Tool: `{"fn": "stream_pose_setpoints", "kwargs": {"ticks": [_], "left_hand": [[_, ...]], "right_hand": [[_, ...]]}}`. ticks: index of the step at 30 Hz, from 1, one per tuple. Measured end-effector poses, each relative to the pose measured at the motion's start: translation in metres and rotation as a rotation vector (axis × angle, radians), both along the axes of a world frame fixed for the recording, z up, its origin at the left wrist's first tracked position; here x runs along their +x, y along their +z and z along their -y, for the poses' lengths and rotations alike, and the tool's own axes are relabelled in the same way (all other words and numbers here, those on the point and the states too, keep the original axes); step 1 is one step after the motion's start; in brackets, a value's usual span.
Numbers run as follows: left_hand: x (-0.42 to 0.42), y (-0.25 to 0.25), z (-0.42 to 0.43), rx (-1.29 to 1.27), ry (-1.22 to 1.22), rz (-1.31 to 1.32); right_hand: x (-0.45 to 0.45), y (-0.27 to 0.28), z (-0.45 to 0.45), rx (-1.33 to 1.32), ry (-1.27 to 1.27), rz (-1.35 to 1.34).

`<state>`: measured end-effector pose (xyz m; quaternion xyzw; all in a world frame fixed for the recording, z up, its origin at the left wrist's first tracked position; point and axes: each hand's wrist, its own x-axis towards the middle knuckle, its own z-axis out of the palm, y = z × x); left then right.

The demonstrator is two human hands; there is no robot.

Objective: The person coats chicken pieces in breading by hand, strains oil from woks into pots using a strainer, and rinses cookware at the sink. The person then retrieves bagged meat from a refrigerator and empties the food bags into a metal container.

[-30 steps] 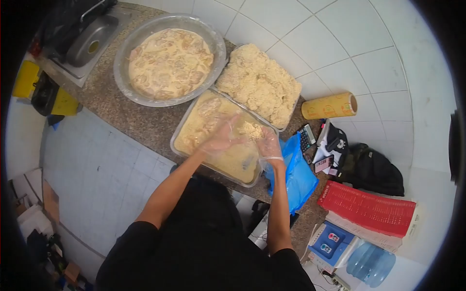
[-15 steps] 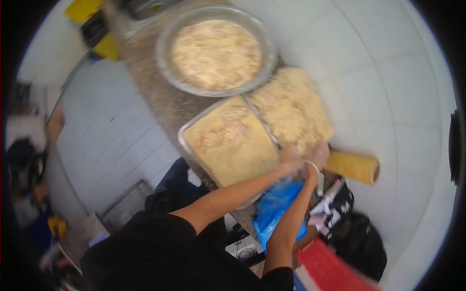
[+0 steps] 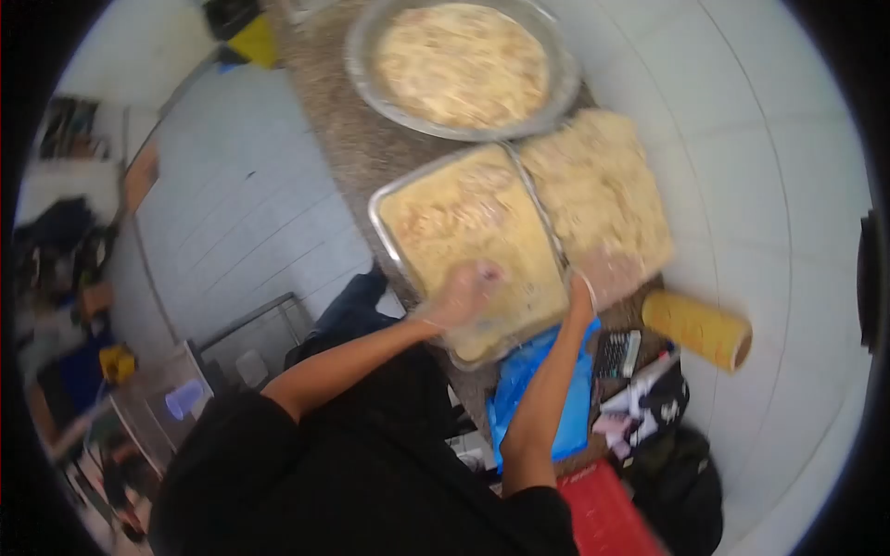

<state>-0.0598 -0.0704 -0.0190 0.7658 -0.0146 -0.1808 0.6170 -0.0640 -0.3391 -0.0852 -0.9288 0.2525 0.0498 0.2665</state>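
My left hand (image 3: pixel 468 295), in a clear plastic glove, is over the near part of a metal tray (image 3: pixel 387 235) of yellowish flour with several coated pieces (image 3: pixel 461 211). Its fingers look curled together, and blur hides whether anything is in them. My right hand (image 3: pixel 612 275), also gloved, rests with fingers spread at the near end of a heaped mass of breaded pieces (image 3: pixel 603 185) beside the tray. Beyond both sits a large round metal basin (image 3: pixel 366 79) of pieces in pale batter (image 3: pixel 464 65).
A yellow roll (image 3: pixel 697 329) lies right of my right hand by the tiled wall. Nearer me are a blue plastic bag (image 3: pixel 567 408), a calculator (image 3: pixel 616 354), a dark bag (image 3: pixel 677 486) and a red sheet (image 3: pixel 607 510). A brown counter (image 3: pixel 357 162) holds the trays.
The view has swung round. Both hands went from the flour tray to the near end of the heap; my left hand has since come back over the flour tray, apart from my right.
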Motion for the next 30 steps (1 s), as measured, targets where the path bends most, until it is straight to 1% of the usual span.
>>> {"fn": "stream_pose_setpoints", "kwargs": {"ticks": [1,2,3,4,5,6,8,9,11,12,14,15,16,17,18,19,20,21,22,23,24,26,27,28,29,30], "left_hand": [[0.005,0.005,-0.004,0.028,0.031,0.113],[0.008,0.012,-0.007,0.049,0.067,0.229],[0.009,0.021,-0.01,0.059,0.051,0.181],[0.013,0.028,-0.013,0.076,0.047,0.137],[0.016,0.032,-0.017,0.05,0.025,0.145],[0.017,0.036,-0.023,0.082,0.016,0.12],[0.015,0.038,-0.034,0.108,-0.015,0.102],[0.016,0.04,-0.04,0.15,-0.032,0.147],[0.014,0.045,-0.052,0.189,-0.057,0.202],[0.014,0.048,-0.059,0.178,-0.078,0.208],[0.018,0.053,-0.076,0.165,-0.094,0.221],[0.018,0.054,-0.084,0.189,-0.133,0.261],[0.02,0.055,-0.096,0.213,-0.17,0.303],[0.021,0.045,-0.107,0.213,-0.162,0.306],[0.022,0.026,-0.116,0.263,-0.13,0.399],[0.024,0.022,-0.127,0.312,-0.093,0.493],[0.026,0.019,-0.14,0.313,-0.075,0.499],[0.03,0.023,-0.153,0.287,-0.079,0.44],[0.033,0.027,-0.165,0.26,-0.087,0.379],[0.036,0.03,-0.171,0.263,-0.077,0.376],[0.036,0.033,-0.17,0.294,-0.11,0.392],[0.036,0.045,-0.164,0.316,-0.155,0.412],[0.037,0.053,-0.159,0.37,-0.235,0.427],[0.039,0.059,-0.154,0.422,-0.315,0.442],[0.041,0.059,-0.15,0.414,-0.323,0.452],[0.04,0.053,-0.145,0.476,-0.44,0.399]], "right_hand": [[-0.011,-0.055,0.029,0.16,-0.034,0.081],[-0.017,-0.084,0.058,-0.156,0.028,0.162],[-0.014,-0.092,0.083,-0.474,0.104,0.234],[0.01,-0.021,0.03,-0.755,-0.038,0.132],[0.036,0.063,-0.032,-1.004,-0.194,-0.009],[0.039,0.068,-0.038,-1.022,-0.214,-0.016],[0.038,0.077,-0.045,-0.741,0.001,0.016],[0.038,0.086,-0.045,-0.749,-0.018,0.019],[0.034,0.107,-0.047,-0.461,0.042,-0.098],[0.028,0.122,-0.06,-0.466,0.029,-0.09],[0.008,0.148,-0.103,-0.274,0.078,0.072],[0.0,0.139,-0.121,-0.274,0.081,0.073],[-0.007,0.123,-0.138,-0.179,0.031,0.124],[-0.013,0.109,-0.152,-0.083,-0.017,0.177],[-0.019,0.101,-0.168,-0.084,-0.008,0.182],[-0.024,0.096,-0.182,-0.121,0.014,0.129],[-0.025,0.091,-0.194,-0.158,0.039,0.081],[-0.023,0.088,-0.204,-0.16,0.056,0.094],[-0.023,0.086,-0.21,-0.126,-0.003,0.128],[-0.025,0.083,-0.216,-0.091,-0.065,0.152],[-0.027,0.083,-0.225,-0.09,-0.061,0.143],[-0.026,0.09,-0.236,-0.192,-0.204,0.095],[-0.028,0.096,-0.238,-0.198,-0.215,0.096],[-0.032,0.103,-0.238,-0.225,-0.18,-0.091],[-0.034,0.108,-0.236,-0.248,-0.144,-0.274],[-0.042,0.081,-0.227,-0.17,-0.091,-0.328]]}}
